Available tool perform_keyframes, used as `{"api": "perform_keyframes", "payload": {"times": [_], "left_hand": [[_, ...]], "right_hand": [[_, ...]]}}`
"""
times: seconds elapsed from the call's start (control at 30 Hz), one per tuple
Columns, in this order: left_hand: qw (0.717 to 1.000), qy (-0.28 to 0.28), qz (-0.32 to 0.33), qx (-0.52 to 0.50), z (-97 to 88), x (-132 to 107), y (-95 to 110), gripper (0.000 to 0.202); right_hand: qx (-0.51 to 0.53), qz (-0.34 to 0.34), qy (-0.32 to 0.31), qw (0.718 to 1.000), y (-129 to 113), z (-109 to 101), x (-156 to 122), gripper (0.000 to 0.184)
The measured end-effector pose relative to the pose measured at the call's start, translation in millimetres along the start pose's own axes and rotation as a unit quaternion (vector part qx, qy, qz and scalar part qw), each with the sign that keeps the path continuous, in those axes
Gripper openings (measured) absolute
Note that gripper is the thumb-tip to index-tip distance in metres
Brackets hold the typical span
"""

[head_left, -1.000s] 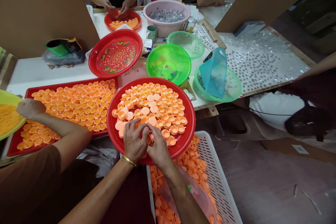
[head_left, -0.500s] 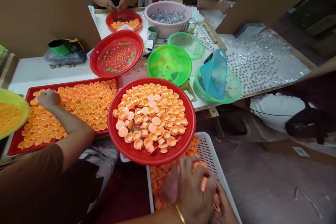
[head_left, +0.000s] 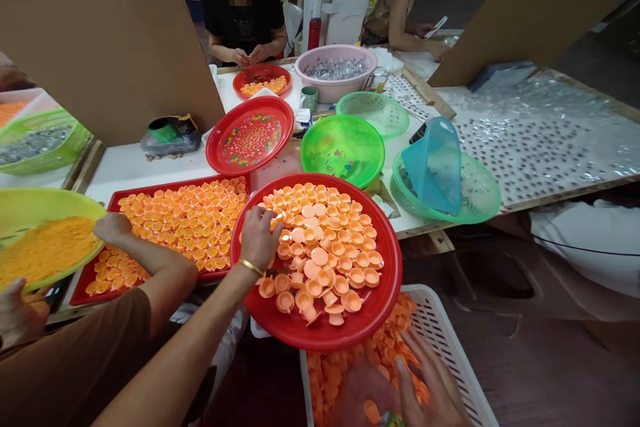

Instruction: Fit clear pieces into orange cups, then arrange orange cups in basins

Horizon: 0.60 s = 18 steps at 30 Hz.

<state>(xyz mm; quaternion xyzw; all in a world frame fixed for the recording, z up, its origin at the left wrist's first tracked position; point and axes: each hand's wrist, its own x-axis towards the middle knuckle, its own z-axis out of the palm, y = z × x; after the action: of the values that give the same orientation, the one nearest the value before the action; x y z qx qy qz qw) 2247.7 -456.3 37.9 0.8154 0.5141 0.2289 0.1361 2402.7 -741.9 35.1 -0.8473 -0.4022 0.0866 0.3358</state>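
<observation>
My left hand (head_left: 260,237), a gold bangle at its wrist, reaches onto the left side of a round red tray (head_left: 393,267). Its thumb and fingers are bent around a small orange toy cup, partly hidden by the fingers. Many orange toy cups (head_left: 341,250) lie in this tray, most with the opening up, others turned over. Below the tray, my right hand (head_left: 433,383) is over a white slotted crate (head_left: 447,340) of loose orange pieces (head_left: 327,373). Its fingers are stretched out and apart. A blurred purplish shape beside it is unclear.
At left, a co-worker's arm (head_left: 167,270) crosses a rectangular red tray (head_left: 80,290) of filled orange cups; a yellow bowl (head_left: 95,210) stands beside it. Behind are an empty red tray (head_left: 250,137), green bowl (head_left: 345,147), mint basket (head_left: 480,180) and pink basin (head_left: 336,88). Two people sit across.
My left hand has moved from the crate up and left onto the round tray. My right hand has opened over the crate. The view has shifted left; the co-worker's other hand now shows near the yellow bowl.
</observation>
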Motion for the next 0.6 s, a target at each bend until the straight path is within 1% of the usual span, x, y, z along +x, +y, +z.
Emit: {"api": "perform_keyframes", "payload": {"times": [0.03, 0.07, 0.1, 0.13, 0.2, 0.23, 0.3, 0.37, 0.43, 0.5, 0.6], "left_hand": [[0.999, -0.026, 0.004, 0.047, 2.8, 10, -16, 0.016], [0.996, -0.043, 0.006, 0.076, 6.6, 16, -29, 0.017], [0.994, -0.056, 0.010, 0.093, 10.9, 18, -38, 0.019], [0.993, -0.063, 0.015, 0.100, 15.0, 18, -43, 0.019], [0.993, -0.062, 0.018, 0.101, 21.4, 16, -46, 0.016], [0.993, -0.061, 0.019, 0.103, 23.4, 14, -45, 0.014], [0.993, -0.060, 0.020, 0.104, 25.5, 12, -43, 0.012], [0.993, -0.061, 0.021, 0.102, 25.9, 9, -41, 0.014], [0.994, -0.059, 0.021, 0.094, 25.4, 3, -40, 0.016], [0.996, -0.052, 0.024, 0.075, 24.1, -6, -38, 0.017], [0.998, -0.036, 0.029, 0.042, 19.5, -18, -34, 0.018]], "right_hand": [[0.002, -0.028, -0.010, 1.000, -15, 10, 17, 0.033], [0.009, -0.076, -0.033, 0.997, -33, 22, 37, 0.032], [0.022, -0.136, -0.055, 0.989, -54, 36, 57, 0.032], [0.030, -0.179, -0.082, 0.980, -75, 52, 78, 0.033], [0.012, -0.236, -0.131, 0.963, -116, 86, 119, 0.036], [-0.016, -0.245, -0.154, 0.957, -132, 103, 137, 0.038], [-0.089, -0.259, -0.190, 0.943, -153, 135, 167, 0.040], [-0.144, -0.272, -0.221, 0.925, -161, 159, 187, 0.035], [-0.164, -0.289, -0.248, 0.910, -159, 174, 199, 0.027], [-0.164, -0.305, -0.267, 0.899, -154, 179, 205, 0.021], [-0.164, -0.313, -0.284, 0.891, -148, 178, 206, 0.018]]}}
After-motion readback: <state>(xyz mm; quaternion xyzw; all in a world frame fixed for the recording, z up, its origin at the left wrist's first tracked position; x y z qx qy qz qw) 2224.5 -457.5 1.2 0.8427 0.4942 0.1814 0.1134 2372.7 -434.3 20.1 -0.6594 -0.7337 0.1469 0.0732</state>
